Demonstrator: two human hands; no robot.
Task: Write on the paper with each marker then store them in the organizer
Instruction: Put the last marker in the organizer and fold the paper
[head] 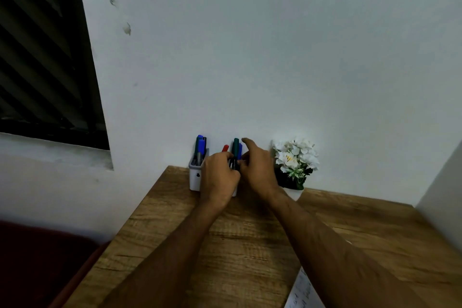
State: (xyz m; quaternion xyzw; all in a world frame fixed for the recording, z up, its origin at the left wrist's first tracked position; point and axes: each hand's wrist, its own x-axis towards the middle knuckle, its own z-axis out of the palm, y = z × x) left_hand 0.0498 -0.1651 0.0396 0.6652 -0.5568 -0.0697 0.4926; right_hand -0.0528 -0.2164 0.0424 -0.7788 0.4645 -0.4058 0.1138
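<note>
Hands met at the organizer (194, 177) on the desk (250, 245): left hand (218, 177) gripped markers (235, 150), right hand (258, 170) pinched one, apparently to seat it.

Two bare hands, the left hand (219, 175) and the right hand (257, 170), are showing above one wooden table (240, 245). One grey plastic organizer (195, 179) is standing there. About seven markers are sticking up, blue (201, 145), green (235, 147) and red (225, 148) among them. One white-flowered potted plant (295, 160) and one written sheet of paper (301, 290) are showing.
</note>
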